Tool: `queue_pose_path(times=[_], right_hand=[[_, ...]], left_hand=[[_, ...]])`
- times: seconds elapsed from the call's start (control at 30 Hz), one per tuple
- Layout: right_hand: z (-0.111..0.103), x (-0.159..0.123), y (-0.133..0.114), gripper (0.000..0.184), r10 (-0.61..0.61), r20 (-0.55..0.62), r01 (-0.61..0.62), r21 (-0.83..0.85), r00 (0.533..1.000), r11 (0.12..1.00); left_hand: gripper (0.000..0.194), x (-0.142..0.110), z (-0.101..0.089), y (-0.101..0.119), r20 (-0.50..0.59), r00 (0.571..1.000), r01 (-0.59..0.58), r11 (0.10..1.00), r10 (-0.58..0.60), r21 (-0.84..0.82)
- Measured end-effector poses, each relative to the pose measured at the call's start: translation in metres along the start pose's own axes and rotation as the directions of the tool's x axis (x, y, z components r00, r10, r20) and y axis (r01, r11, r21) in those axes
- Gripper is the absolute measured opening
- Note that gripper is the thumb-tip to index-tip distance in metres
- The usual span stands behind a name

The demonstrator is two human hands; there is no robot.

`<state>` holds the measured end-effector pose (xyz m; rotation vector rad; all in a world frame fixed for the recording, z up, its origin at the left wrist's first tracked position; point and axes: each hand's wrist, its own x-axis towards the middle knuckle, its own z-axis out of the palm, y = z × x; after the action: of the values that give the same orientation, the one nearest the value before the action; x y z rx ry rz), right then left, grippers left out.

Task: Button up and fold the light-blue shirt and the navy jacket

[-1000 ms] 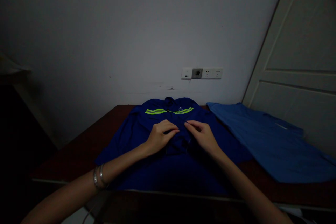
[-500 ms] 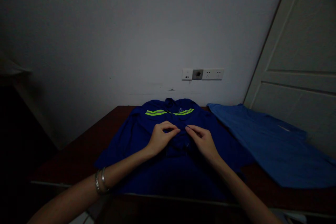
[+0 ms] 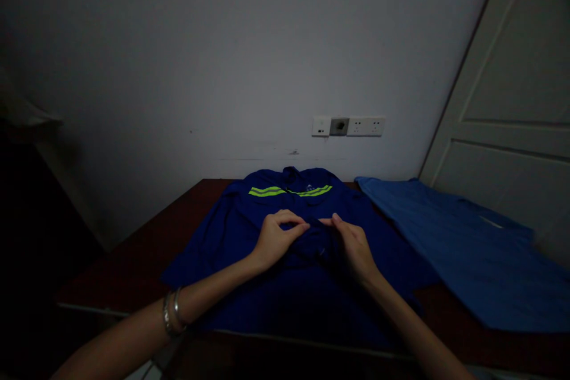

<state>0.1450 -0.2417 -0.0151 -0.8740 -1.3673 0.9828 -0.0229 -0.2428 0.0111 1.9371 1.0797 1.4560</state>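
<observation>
A dark blue work jacket (image 3: 214,243) lies spread on the table, its collar toward the wall and yellow-green stripes across the chest. My left hand (image 3: 276,238) is closed, thumb and forefinger pinching the jacket's front near the middle. Close by on the right, my right hand (image 3: 354,243) is closed on the other side of the front opening, its thumb on top and the cloth raised between the hands. Whatever small fastening lies between the fingertips is too dark to make out.
A lighter blue garment (image 3: 463,255) lies on the right of the dark red-brown table (image 3: 146,237). Behind stands a pale wall with socket plates (image 3: 366,126). A panelled door (image 3: 512,107) is at the right, and the table's front edge runs below my forearms.
My right hand has turned, bringing its thumb up on top of the cloth. My left hand keeps its pinch almost in place. The view has shifted slightly.
</observation>
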Motion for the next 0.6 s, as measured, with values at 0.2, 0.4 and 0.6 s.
queue_pose_path(times=[0.2, 0.4, 0.6], right_hand=[[-0.002, 0.002, -0.002, 0.043, 0.014, -0.017, -0.014, 0.000, 1.000, 1.000], [-0.007, 0.004, -0.008, 0.029, -0.010, 0.069, 0.014, -0.049, 0.998, 0.999], [-0.014, 0.005, -0.007, 0.026, 0.015, 0.130, 0.000, -0.116, 0.991, 0.993]], left_hand=[[0.008, -0.005, 0.003, 0.003, 0.024, 0.992, -0.128, 0.988, 0.126, 0.092], [0.009, -0.006, 0.003, 0.007, 0.047, 0.982, -0.188, 0.973, 0.184, 0.130], [0.010, -0.006, 0.005, 0.006, 0.062, 0.982, -0.187, 0.974, 0.180, 0.126]])
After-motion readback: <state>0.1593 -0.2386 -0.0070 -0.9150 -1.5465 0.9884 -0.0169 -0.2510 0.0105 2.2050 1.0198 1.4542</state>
